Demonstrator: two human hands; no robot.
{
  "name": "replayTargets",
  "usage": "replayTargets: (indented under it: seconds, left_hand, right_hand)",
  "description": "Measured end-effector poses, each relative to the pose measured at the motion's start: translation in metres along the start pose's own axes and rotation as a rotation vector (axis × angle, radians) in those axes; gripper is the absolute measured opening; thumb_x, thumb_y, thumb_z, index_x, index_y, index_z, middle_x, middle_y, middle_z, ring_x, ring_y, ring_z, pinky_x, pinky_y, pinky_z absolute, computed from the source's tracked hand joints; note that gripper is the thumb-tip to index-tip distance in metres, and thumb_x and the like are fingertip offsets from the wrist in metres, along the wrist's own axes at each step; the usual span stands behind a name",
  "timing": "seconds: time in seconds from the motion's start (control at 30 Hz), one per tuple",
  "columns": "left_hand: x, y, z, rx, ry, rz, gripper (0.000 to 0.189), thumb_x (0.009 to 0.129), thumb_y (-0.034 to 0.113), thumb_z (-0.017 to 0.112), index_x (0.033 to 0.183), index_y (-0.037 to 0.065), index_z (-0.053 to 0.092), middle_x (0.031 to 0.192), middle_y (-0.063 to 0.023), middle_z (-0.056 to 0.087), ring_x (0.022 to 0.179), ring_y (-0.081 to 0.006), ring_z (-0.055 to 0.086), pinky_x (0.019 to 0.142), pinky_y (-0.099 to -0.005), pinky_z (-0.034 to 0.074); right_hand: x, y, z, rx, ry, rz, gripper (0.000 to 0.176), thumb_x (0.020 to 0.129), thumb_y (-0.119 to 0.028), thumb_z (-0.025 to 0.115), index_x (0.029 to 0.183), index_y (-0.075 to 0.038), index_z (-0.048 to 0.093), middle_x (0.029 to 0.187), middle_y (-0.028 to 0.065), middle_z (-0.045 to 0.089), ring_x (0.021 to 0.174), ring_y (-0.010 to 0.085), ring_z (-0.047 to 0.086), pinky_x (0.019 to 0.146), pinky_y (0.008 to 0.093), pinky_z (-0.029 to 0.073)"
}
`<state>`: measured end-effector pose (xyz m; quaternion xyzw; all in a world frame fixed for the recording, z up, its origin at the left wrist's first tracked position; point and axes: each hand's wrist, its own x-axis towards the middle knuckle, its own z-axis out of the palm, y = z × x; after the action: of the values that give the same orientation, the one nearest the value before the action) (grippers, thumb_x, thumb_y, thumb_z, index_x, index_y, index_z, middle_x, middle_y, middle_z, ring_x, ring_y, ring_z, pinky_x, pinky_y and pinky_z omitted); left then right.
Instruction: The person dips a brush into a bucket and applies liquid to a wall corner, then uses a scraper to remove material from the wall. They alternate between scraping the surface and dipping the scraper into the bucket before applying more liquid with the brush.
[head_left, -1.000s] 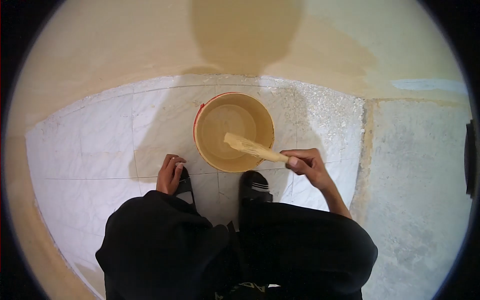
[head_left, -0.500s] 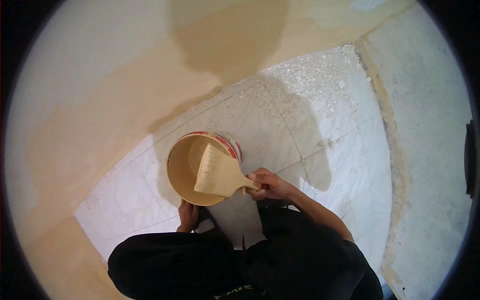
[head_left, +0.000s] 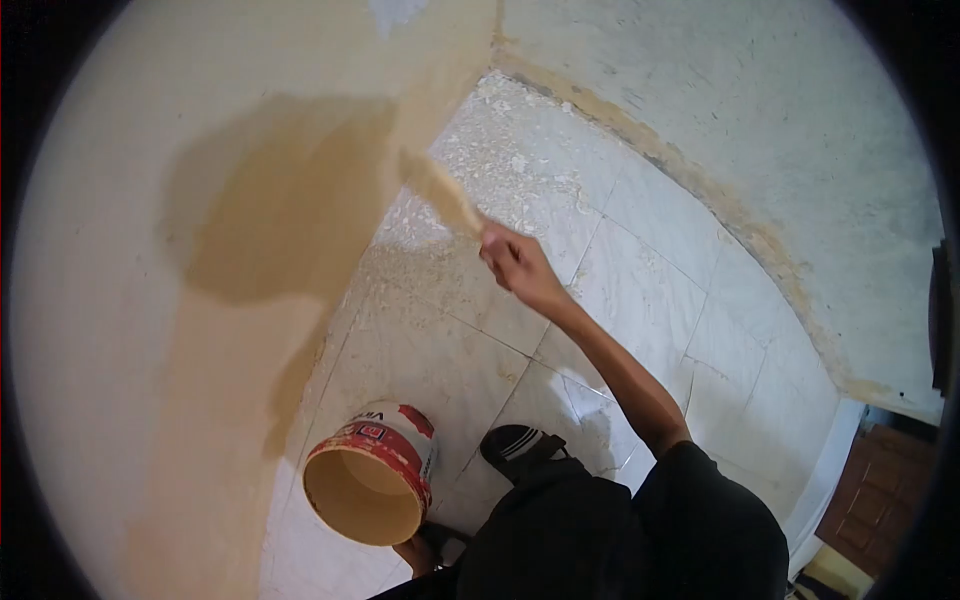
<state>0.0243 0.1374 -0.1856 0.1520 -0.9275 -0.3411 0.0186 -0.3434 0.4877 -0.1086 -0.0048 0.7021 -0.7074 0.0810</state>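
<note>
My right hand (head_left: 520, 266) is wrapped round the handle of a wide, paint-coated brush (head_left: 447, 197), stretched forward with the bristles at the foot of the wall (head_left: 230, 350). Whether the bristles touch the wall is hard to tell, as the brush is blurred. Lower down, a red and white paint bucket (head_left: 392, 440) is tilted, its mouth facing me and its inside coated tan. My left hand (head_left: 416, 556) grips the bucket's lower edge; most of its fingers are hidden behind it.
White paint flakes (head_left: 505, 150) litter the tiled floor (head_left: 640, 270) towards the corner. A second, greenish wall (head_left: 720, 110) rises on the right. My sandalled foot (head_left: 518, 448) is beside the bucket. A brown door (head_left: 878, 490) shows at the lower right.
The brush has left the bucket's mouth and moved forward to the wall in my right hand. My view has turned right, and the bucket now sits lower in it, held by my left hand.
</note>
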Motion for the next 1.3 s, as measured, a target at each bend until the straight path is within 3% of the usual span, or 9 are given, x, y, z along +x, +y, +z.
replayTargets:
  seconds: [0.17, 0.37, 0.43, 0.47, 0.53, 0.77, 1.03, 1.17, 1.3]
  left_hand:
    - [0.016, 0.001, -0.003, -0.014, -0.023, 0.011, 0.039, 0.094, 0.033, 0.049, 0.106, -0.001, 0.062, 0.1, -0.0215, 0.063, 0.086, -0.0331, 0.063, 0.073, -0.041, 0.048]
    - [0.017, 0.004, -0.007, -0.036, -0.051, -0.012, 0.038, 0.094, 0.033, 0.049, 0.107, -0.001, 0.062, 0.1, -0.0214, 0.063, 0.086, -0.0329, 0.062, 0.074, -0.0408, 0.048]
    - [0.019, 0.005, -0.007, -0.044, -0.05, -0.02, 0.038, 0.094, 0.032, 0.049, 0.107, -0.001, 0.062, 0.101, -0.0214, 0.063, 0.087, -0.0329, 0.062, 0.074, -0.0407, 0.048]
    - [0.019, 0.007, -0.008, -0.048, -0.051, -0.025, 0.038, 0.094, 0.032, 0.049, 0.107, -0.001, 0.062, 0.101, -0.0214, 0.063, 0.087, -0.0328, 0.062, 0.074, -0.0407, 0.048]
    - [0.019, 0.009, -0.009, -0.055, -0.058, -0.034, 0.038, 0.094, 0.032, 0.048, 0.107, -0.001, 0.061, 0.101, -0.0214, 0.063, 0.087, -0.0327, 0.062, 0.074, -0.0407, 0.048]
    - [0.028, 0.015, -0.004, -0.087, -0.072, -0.052, 0.037, 0.094, 0.031, 0.048, 0.108, -0.001, 0.061, 0.102, -0.0212, 0.062, 0.087, -0.0325, 0.062, 0.075, -0.0404, 0.047]
    - [0.029, 0.026, -0.007, -0.118, -0.033, -0.09, 0.037, 0.094, 0.03, 0.047, 0.109, -0.002, 0.061, 0.102, -0.0211, 0.062, 0.088, -0.0322, 0.061, 0.076, -0.0402, 0.047]
    - [0.018, 0.035, 0.003, -0.164, -0.021, -0.126, 0.037, 0.094, 0.029, 0.047, 0.109, -0.002, 0.06, 0.103, -0.021, 0.061, 0.088, -0.032, 0.061, 0.076, -0.0401, 0.047]
    - [-0.004, 0.034, -0.005, -0.168, 0.024, -0.175, 0.036, 0.094, 0.028, 0.047, 0.109, -0.002, 0.06, 0.103, -0.021, 0.061, 0.089, -0.0319, 0.061, 0.077, -0.0399, 0.047]
  right_hand:
    - [0.093, 0.037, -0.028, 0.006, 0.343, -0.074, 0.031, 0.1, -0.029, 0.043, 0.101, -0.003, 0.061, 0.061, -0.0044, 0.043, 0.051, 0.0044, 0.039, 0.046, 0.0219, 0.033]
    - [0.165, 0.029, -0.041, -0.335, 0.579, -0.228, 0.028, 0.095, -0.02, 0.045, 0.092, 0.002, 0.062, 0.056, 0.0065, 0.048, 0.052, 0.0129, 0.047, 0.05, 0.0325, 0.038]
    - [0.174, 0.018, -0.041, -0.315, 0.603, -0.197, 0.025, 0.09, -0.015, 0.046, 0.099, 0.0, 0.063, 0.066, 0.0259, 0.056, 0.058, 0.0356, 0.058, 0.056, 0.0394, 0.044]
    - [0.178, 0.023, -0.039, -0.316, 0.604, -0.199, 0.025, 0.09, -0.015, 0.046, 0.099, 0.0, 0.063, 0.066, 0.0259, 0.056, 0.058, 0.0356, 0.058, 0.056, 0.0394, 0.044]
    - [0.183, 0.035, -0.035, -0.403, 0.55, -0.263, 0.029, 0.093, -0.02, 0.046, 0.102, 0.001, 0.064, 0.062, 0.0167, 0.054, 0.058, 0.0123, 0.046, 0.055, 0.0351, 0.042]
    - [0.119, 0.036, -0.033, -0.241, 0.256, -0.237, 0.026, 0.092, -0.015, 0.045, 0.091, 0.004, 0.064, 0.056, 0.0, 0.043, 0.055, 0.0076, 0.039, 0.05, 0.0281, 0.034]
    - [0.18, 0.011, -0.021, -0.303, 0.561, -0.253, 0.026, 0.091, -0.017, 0.048, 0.096, 0.002, 0.065, 0.058, 0.0176, 0.049, 0.056, 0.0105, 0.045, 0.053, 0.0324, 0.04]
    - [0.124, 0.011, 0.0, -0.354, 0.369, -0.233, 0.026, 0.091, -0.018, 0.052, 0.105, -0.001, 0.065, 0.061, 0.015, 0.053, 0.058, 0.0106, 0.046, 0.055, 0.0313, 0.041]
    - [0.1, 0.008, -0.037, -0.341, -0.159, -0.222, 0.027, 0.092, -0.019, 0.056, 0.113, -0.004, 0.064, 0.067, 0.0108, 0.057, 0.062, 0.0099, 0.046, 0.058, 0.0302, 0.042]
